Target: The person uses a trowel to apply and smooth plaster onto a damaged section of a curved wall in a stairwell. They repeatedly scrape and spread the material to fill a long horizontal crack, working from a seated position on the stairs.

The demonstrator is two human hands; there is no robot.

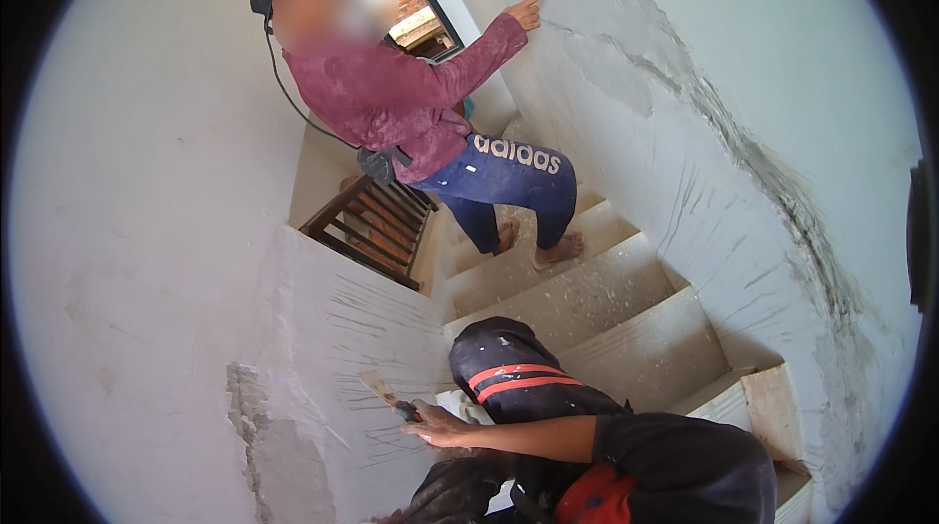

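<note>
My right hand is closed around the dark and red handle of a putty knife. Its flat, stained blade points up and left, close to the streaked low wall; whether it touches is unclear. A white thing shows partly behind my hand, its kind hidden. My bent leg, in dark trousers with orange-red stripes, is just beyond. Dark cloth crowds the lower edge, and my left hand cannot be made out there.
Dusty, paint-spotted stairs turn beside a wooden railing. A barefoot person in a maroon top stands on them, one hand pointing at the right wall. Rough grey plaster runs down that wall; another rough patch marks the left one.
</note>
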